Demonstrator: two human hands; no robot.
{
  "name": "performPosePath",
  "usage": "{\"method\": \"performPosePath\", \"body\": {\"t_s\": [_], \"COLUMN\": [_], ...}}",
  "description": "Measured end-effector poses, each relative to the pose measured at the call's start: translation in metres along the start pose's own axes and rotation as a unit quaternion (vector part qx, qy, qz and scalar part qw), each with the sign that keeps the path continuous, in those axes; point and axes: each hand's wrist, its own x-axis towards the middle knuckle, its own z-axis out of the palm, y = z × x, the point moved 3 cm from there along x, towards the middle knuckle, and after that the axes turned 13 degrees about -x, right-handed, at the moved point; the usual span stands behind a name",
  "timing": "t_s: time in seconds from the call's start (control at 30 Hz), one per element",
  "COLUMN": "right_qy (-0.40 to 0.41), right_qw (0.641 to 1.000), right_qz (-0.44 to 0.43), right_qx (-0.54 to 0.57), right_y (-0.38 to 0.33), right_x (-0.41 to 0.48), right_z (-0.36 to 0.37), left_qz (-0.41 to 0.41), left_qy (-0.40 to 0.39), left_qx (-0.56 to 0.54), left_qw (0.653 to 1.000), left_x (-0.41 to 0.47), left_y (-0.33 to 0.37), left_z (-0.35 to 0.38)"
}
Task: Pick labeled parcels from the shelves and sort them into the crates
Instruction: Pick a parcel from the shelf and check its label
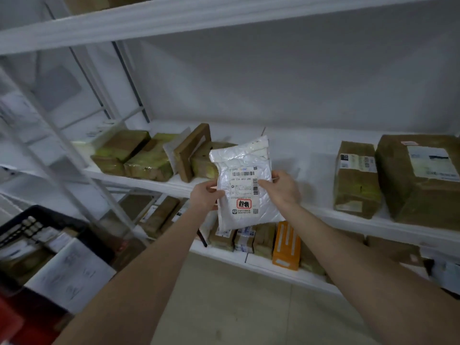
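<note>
Both hands hold the white parcel (245, 185) upright before the middle shelf (311, 155): left hand (205, 195) pinches its 9 o'clock edge, right hand (282, 186) its 3 o'clock edge.

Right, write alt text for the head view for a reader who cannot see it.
The left hand and right hand hold a white labelled parcel upright before white shelves. Brown taped boxes lie on the shelves; a black crate stands at lower left.
</note>
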Motion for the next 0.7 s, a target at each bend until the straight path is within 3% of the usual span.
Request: {"method": "performPosePath", "body": {"t_s": [0.3,0.7], "right_qy": [-0.06,-0.197], "right_qw": [0.992,0.969], "right_qz": [-0.079,-0.113], "right_qx": [-0.075,-0.099], "right_y": [-0.067,-0.204], "right_x": [-0.038,-0.107], "right_z": [0.111,0.356], "left_qz": [-0.027,-0.099], "left_qy": [0.069,0.155], "left_qx": [0.049,0.039], "left_qw": [0.996,0.982], "left_x": [0.004,0.026], "left_y": [-0.054,-0.144], "left_z": [-0.132,-0.398]}}
